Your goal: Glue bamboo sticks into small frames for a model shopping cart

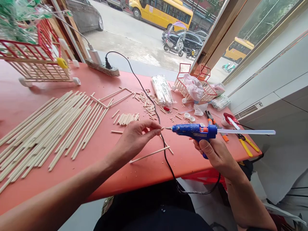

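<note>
Here, my right hand [215, 155]: wrapped around the grip of the glue gun [192, 130], over the surface, right of the middle of its near edge.
Glue gun: blue, held about level, the nozzle aimed leftward at my other fingertips; a translucent glue stick [245, 131] projects from the rear toward the right edge.
My left hand [141, 133]: thumb and forefinger pinched on a small pale piece [162, 128], mostly hidden, right at the nozzle tip; whether piece and nozzle touch, I cannot tell.
Both hands: apart from each other, the barrel lying between them.
Surface: a red table [144, 173], its near edge before my lap, its far edge along the window.
Black cord [155, 109]: runs from the power strip [103, 68] at the far edge, across the surface and down past the near edge.
Two loose sticks [149, 154]: below my left hand, toward the near edge, meeting at an angle.
Long sticks [60, 128]: laid side by side over the left part, slanting toward the far edge.
Short sticks [128, 119]: in a row just beyond my left hand.
Offcuts [146, 104]: scattered between that row and a silvery packet [161, 89] near the far edge.
Stick carts: the larger cart [43, 70] by the far left corner, the smaller cart [179, 84] by the far right.
Yellow-handled cutters [247, 144]: beside the right edge.
</note>
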The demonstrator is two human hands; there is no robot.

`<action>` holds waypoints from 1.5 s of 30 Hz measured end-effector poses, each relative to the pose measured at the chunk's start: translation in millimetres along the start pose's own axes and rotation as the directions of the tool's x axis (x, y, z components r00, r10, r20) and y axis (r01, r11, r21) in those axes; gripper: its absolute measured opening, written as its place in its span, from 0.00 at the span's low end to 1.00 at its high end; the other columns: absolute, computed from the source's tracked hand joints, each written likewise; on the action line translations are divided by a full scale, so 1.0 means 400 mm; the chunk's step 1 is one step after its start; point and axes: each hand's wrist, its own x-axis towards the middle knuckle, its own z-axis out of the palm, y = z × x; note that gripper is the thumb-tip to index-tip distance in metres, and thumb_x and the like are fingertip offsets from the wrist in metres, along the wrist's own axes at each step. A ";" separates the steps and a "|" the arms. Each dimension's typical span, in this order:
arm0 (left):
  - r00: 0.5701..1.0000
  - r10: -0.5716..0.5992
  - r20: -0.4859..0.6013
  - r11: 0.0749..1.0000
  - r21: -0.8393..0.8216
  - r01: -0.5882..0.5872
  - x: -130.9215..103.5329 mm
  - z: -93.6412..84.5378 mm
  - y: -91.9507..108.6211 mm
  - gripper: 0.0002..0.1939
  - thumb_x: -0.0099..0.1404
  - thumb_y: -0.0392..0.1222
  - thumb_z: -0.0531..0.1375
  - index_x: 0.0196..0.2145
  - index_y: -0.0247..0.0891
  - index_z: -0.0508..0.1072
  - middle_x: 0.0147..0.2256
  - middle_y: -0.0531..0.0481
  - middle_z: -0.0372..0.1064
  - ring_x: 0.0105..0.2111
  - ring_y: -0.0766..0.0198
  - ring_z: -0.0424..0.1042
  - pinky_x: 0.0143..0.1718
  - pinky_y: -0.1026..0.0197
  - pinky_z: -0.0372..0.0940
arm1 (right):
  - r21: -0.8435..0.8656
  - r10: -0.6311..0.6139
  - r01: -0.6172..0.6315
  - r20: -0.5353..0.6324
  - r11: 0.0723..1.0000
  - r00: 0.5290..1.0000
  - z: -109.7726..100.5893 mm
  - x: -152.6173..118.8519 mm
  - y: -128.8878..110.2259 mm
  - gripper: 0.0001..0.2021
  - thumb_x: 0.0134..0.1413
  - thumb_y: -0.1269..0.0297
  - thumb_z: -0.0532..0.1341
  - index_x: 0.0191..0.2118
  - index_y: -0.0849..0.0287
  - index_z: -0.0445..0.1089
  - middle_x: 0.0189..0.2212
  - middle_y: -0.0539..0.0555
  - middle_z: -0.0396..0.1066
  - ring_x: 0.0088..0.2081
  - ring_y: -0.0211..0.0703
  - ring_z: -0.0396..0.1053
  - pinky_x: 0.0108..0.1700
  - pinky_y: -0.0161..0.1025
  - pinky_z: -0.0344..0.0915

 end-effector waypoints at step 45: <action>0.999 0.032 0.007 0.999 0.004 -0.032 0.001 0.005 -0.018 0.07 0.63 0.46 0.66 0.34 0.42 0.83 0.29 0.51 0.81 0.33 0.59 0.78 0.37 0.58 0.68 | -0.050 -0.019 0.018 -0.039 0.999 0.999 0.005 -0.005 0.001 0.26 0.72 0.42 0.49 0.35 0.59 0.71 0.24 0.52 0.65 0.26 0.41 0.61 0.27 0.38 0.57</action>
